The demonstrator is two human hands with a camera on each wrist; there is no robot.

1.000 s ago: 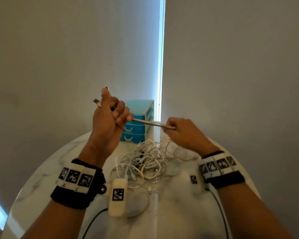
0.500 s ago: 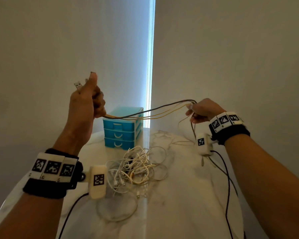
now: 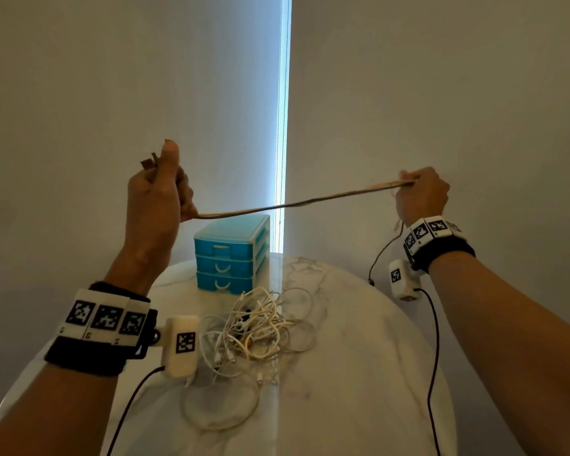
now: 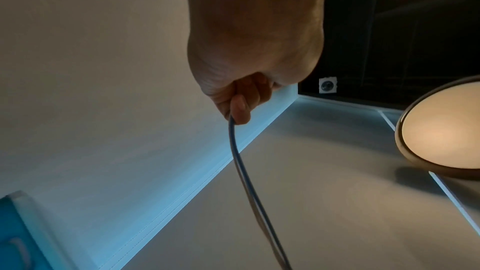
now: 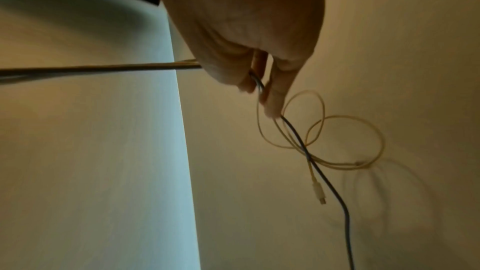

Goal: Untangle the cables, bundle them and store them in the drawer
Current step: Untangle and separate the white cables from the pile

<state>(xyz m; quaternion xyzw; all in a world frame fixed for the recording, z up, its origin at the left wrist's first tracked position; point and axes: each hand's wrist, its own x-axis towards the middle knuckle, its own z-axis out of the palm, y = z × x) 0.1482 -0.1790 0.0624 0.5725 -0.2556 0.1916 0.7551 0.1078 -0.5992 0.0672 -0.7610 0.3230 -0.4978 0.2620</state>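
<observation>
A bunch of cables [image 3: 297, 203], dark and yellowish strands together, stretches taut in the air between my hands above the table. My left hand [image 3: 160, 189] is raised in a fist around one end, with plug ends sticking out above the thumb; its curled fingers [image 4: 240, 108] grip the strands [image 4: 241, 163]. My right hand [image 3: 420, 192] grips the other end far to the right, and loose yellow loops and a dark strand [image 5: 322, 151] hang below its fingers [image 5: 272, 98]. A tangled pile of white cables [image 3: 257, 327] lies on the table. The blue three-drawer unit [image 3: 231, 255] stands behind it, drawers closed.
The round white marble table [image 3: 359, 373] ends close to the wall and a bright window gap. Wrist camera units [image 3: 181, 345] with black leads hang from both wrists. A single white cable loop [image 3: 221, 406] lies near the front of the pile.
My right hand has pulled further right and my hands have spread apart, so the sagging bunch of cables is now drawn taut. The pile on the table has not moved.
</observation>
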